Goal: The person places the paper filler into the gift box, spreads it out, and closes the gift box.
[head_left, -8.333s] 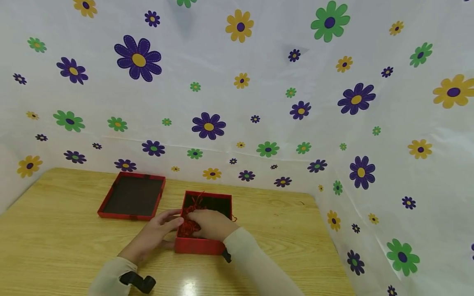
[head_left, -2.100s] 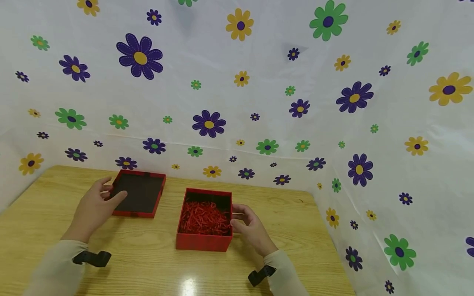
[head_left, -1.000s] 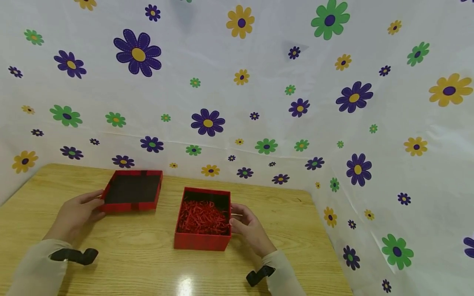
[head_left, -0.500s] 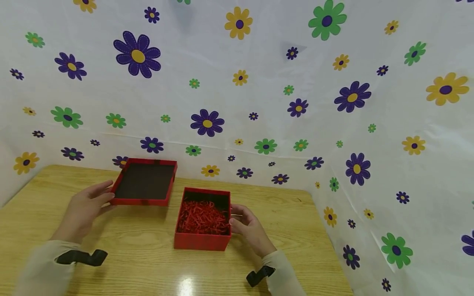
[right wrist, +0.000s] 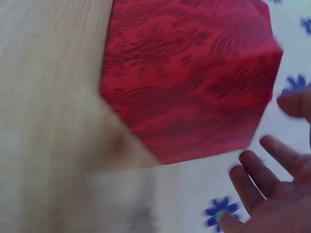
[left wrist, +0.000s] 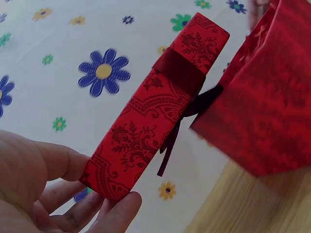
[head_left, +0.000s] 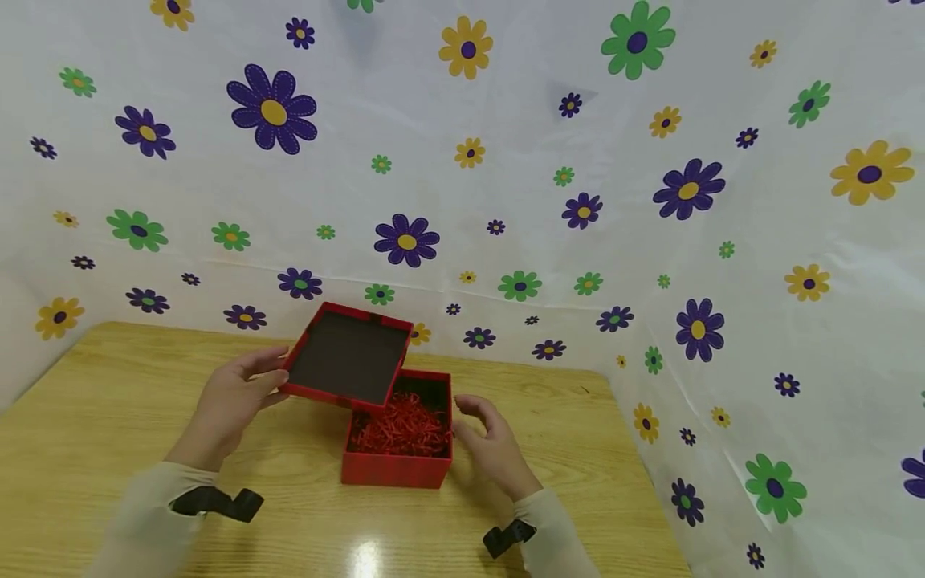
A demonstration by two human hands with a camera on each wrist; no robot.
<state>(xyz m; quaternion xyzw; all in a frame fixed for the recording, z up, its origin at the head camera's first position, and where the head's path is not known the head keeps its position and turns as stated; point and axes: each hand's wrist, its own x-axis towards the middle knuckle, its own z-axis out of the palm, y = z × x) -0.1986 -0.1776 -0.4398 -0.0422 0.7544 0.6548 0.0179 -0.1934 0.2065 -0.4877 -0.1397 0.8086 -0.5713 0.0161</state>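
Note:
My left hand (head_left: 231, 401) pinches the left edge of a red gift box lid (head_left: 347, 357), thumb on one side and fingers on the other. The lid hangs in the air, tilted, its dark inside facing up and its right corner overlapping the box. In the left wrist view, a dark ribbon bow (left wrist: 199, 99) hangs from the lid's outer face. The red patterned box (head_left: 396, 472) stands upright on the table, filled with red shredded paper (head_left: 405, 425). Beside its right wall is my right hand (head_left: 495, 445), fingers loosely bent, holding nothing; in the right wrist view its fingertips are near the box's corner.
The wooden table (head_left: 578, 482) carries the box in its middle. A white sheet with printed flowers (head_left: 506, 193) hangs behind the table and along its right side. Black camera mounts (head_left: 217, 503) are strapped to both wrists.
Earlier, my right hand was in the shredded paper and my left held the box. Since then my left hand has lifted the lid and carried it right; my right hand has eased off the wall.

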